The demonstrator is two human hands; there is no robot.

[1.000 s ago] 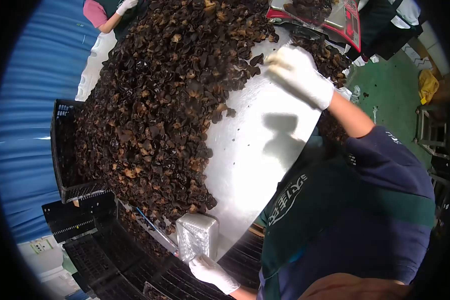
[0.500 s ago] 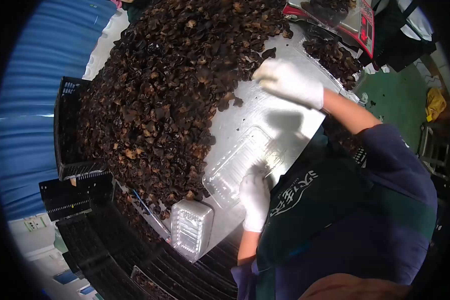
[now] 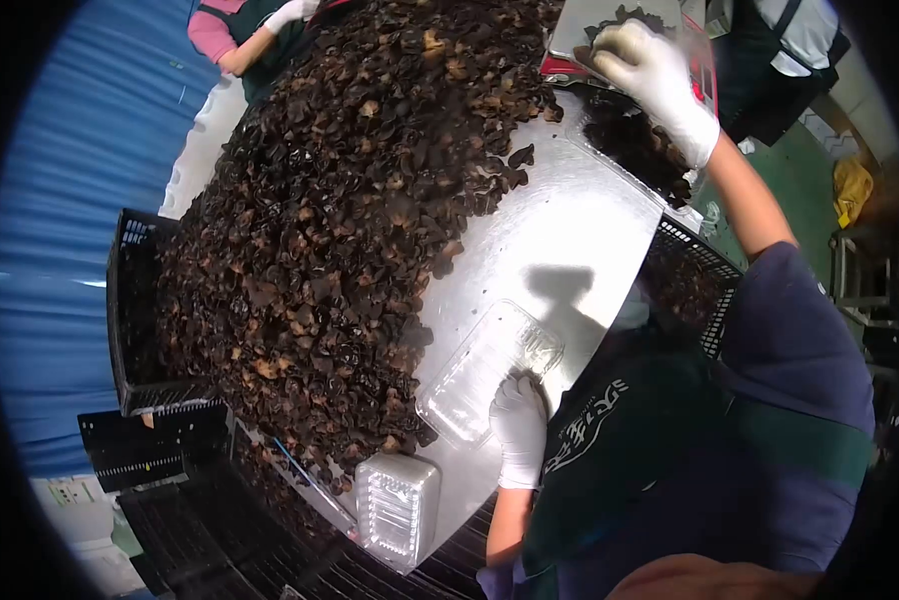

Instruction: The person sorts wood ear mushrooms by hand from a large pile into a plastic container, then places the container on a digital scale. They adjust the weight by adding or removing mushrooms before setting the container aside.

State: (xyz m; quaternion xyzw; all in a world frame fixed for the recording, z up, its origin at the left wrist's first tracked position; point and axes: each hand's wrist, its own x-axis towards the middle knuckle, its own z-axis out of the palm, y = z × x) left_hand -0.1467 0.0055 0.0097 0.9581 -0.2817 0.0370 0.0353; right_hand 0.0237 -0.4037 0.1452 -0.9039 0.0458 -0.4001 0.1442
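My left hand [image 3: 519, 430], in a white glove, has its fingers bent on the near edge of a clear plastic tray [image 3: 475, 375] lying on the metal tabletop [image 3: 510, 235]. My right hand [image 3: 648, 75], gloved too, is over the pan of a red-edged weighing scale [image 3: 573, 32], its fingers curled. Dark pieces of wood ear mushroom [image 3: 638, 17] lie on the pan just beyond them; what the fingers grip is hidden. A big heap of wood ear mushrooms [image 3: 320, 230] covers the table to the left. Several stacked clear trays [image 3: 395, 510] stand at the table's corner.
Below the scale sits a clear container of dark mushrooms [image 3: 630, 140]. A black crate [image 3: 725, 310] with mushrooms is at my right side, another black crate [image 3: 120, 300] at the far left. A co-worker's gloved hand [image 3: 290, 13] shows at the top left, a thin blue stick [image 3: 300, 465] near the stack.
My right hand has moved from the heap's edge up and right to the scale. My left hand stays at the tray. A co-worker's arm has come into view at the top left.
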